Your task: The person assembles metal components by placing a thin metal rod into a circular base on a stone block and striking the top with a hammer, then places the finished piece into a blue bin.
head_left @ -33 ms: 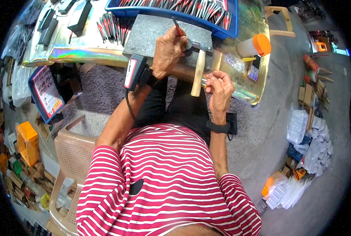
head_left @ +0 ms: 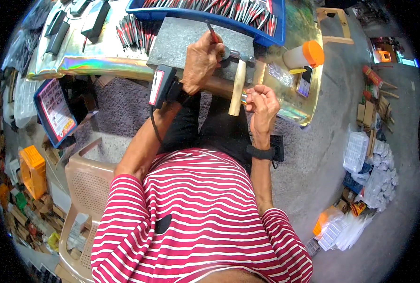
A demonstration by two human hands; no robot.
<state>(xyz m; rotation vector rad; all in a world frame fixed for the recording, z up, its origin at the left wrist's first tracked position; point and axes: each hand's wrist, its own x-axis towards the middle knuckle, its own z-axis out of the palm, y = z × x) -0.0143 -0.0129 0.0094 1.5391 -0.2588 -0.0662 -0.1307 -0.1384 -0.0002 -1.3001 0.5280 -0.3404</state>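
My left hand (head_left: 201, 63) is closed around a slender red-and-black pen-like tool (head_left: 212, 32) above a grey stone block (head_left: 174, 40). Beside those fingers is a round metal piece (head_left: 225, 53), partly hidden by the hand. A hammer (head_left: 238, 87) has its metal head over the block's right side, and its pale wooden handle points toward me past the table's edge. Right of that handle, my right hand (head_left: 263, 104) has its fingers bent and pinched together. A small shiny bit shows at its fingertips, too small to name.
A blue tray (head_left: 146, 15) of similar red-and-black tools stands behind the block, with a loose bunch (head_left: 133, 35) to its left. On the right are an orange-lidded container (head_left: 304, 54) and a clear plastic bag (head_left: 280, 74). A beige plastic chair (head_left: 89, 184) stands left of me.
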